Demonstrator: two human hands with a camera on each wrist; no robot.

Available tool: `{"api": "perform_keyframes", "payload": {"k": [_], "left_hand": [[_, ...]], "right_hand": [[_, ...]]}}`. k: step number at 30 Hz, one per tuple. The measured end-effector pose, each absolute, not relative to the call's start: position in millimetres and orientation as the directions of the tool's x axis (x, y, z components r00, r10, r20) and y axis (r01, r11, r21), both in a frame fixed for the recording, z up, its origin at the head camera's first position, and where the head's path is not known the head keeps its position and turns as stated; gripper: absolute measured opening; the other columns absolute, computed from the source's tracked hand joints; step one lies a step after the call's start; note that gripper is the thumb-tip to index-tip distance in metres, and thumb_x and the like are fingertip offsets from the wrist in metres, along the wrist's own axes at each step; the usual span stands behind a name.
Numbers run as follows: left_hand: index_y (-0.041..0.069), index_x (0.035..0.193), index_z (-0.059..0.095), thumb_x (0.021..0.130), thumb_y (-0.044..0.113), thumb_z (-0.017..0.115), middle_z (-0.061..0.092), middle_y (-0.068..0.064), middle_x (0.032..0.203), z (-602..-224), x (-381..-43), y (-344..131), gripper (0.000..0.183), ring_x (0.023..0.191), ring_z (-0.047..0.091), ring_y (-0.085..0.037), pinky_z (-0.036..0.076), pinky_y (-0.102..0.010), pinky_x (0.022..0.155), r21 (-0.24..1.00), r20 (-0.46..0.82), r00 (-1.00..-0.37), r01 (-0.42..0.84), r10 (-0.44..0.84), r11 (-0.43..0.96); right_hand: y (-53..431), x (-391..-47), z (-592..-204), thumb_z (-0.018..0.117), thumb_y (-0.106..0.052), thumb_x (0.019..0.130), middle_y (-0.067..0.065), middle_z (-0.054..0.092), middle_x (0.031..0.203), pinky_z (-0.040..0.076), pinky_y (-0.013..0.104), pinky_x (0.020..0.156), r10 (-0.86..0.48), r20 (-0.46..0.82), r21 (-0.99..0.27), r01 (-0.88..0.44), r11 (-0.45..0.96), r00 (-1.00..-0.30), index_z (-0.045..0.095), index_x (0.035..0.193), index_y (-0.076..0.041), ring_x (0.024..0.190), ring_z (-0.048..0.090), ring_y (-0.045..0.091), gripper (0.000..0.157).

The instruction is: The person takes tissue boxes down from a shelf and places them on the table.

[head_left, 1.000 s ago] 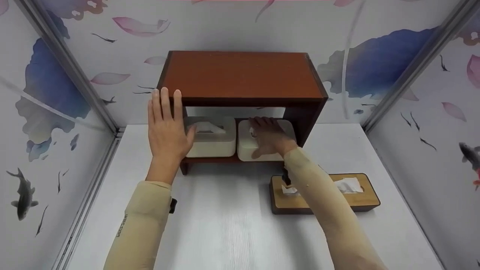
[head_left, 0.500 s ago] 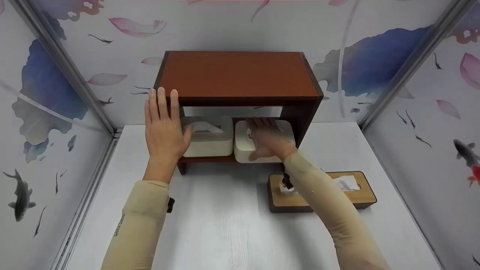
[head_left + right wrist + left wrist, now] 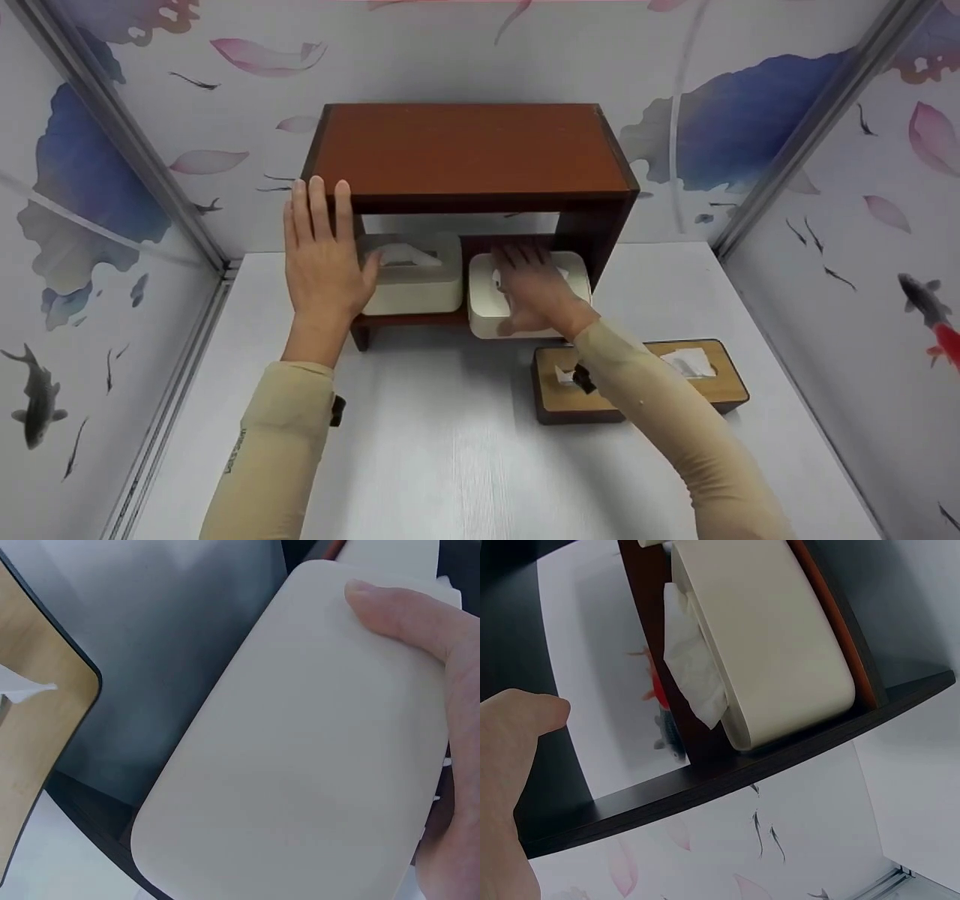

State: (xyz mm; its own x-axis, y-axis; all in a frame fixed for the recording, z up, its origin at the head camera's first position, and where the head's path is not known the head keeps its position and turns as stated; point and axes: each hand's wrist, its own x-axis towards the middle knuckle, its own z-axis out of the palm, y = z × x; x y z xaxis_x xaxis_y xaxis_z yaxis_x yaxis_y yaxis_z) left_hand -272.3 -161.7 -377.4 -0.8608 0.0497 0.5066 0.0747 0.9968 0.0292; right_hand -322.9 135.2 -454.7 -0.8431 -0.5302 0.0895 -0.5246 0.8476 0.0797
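My right hand (image 3: 541, 294) grips a cream tissue box (image 3: 487, 304) from above, its thumb against the front face (image 3: 292, 735) and its fingers reaching over the top toward the back. That box sits on the lower board of a reddish-brown wooden shelf (image 3: 469, 150), jutting past the front edge. Flat and straight-fingered, my left hand (image 3: 322, 259) rests at the shelf's left front edge, thumb spread to the right. Beside that thumb stands a second cream tissue box (image 3: 416, 289) with a white tissue (image 3: 694, 660) poking from its slot.
A long tissue box with a wood-coloured top (image 3: 724, 379) and dark sides lies on the white table (image 3: 420, 450), partly under my right forearm. Patterned panels (image 3: 465, 52) enclose the table at the back and both sides.
The right cream tissue box has slid toward me, out over the shelf's front edge, with my right hand on it. My left hand keeps its place at the shelf.
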Motion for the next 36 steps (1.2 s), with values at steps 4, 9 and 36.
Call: {"api": "perform_keyframes", "payload": {"k": [4,9,36], "left_hand": [[0.015,0.156,-0.003,0.089,0.049,0.064,0.000,-0.017,0.162,-377.6,-272.5,-161.9,0.101,0.152,-0.001,-0.037,0.004,-0.048,0.125,0.030,0.507,-0.861,0.074,0.048,0.997],[0.014,0.157,-0.002,0.089,0.047,0.065,-0.001,-0.017,0.163,-377.6,-272.4,-161.5,0.101,0.152,-0.002,-0.036,0.003,-0.047,0.125,0.039,0.497,-0.867,0.072,0.043,0.997],[0.015,0.156,-0.002,0.089,0.046,0.065,0.000,-0.017,0.162,-378.0,-272.2,-162.2,0.100,0.152,0.000,-0.037,0.005,-0.048,0.125,0.040,0.512,-0.857,0.081,0.049,0.996]], "right_hand": [[134.0,-314.5,-456.5,0.081,-0.067,0.056,0.016,0.035,0.154,0.030,0.056,0.114,-0.515,0.106,0.075,-0.510,0.857,-0.850,0.023,0.154,-0.005,0.141,0.035,0.036,0.129],[132.7,-304.9,-458.6,0.082,-0.066,0.054,0.016,0.039,0.151,0.031,0.057,0.113,-0.504,0.134,0.071,-0.500,0.863,-0.853,0.025,0.153,-0.004,0.139,0.037,0.037,0.130],[108.6,-259.5,-476.8,0.081,-0.062,0.051,0.018,0.045,0.144,0.034,0.055,0.110,-0.522,0.112,0.055,-0.519,0.853,-0.846,0.027,0.151,-0.004,0.132,0.043,0.037,0.127]]}}
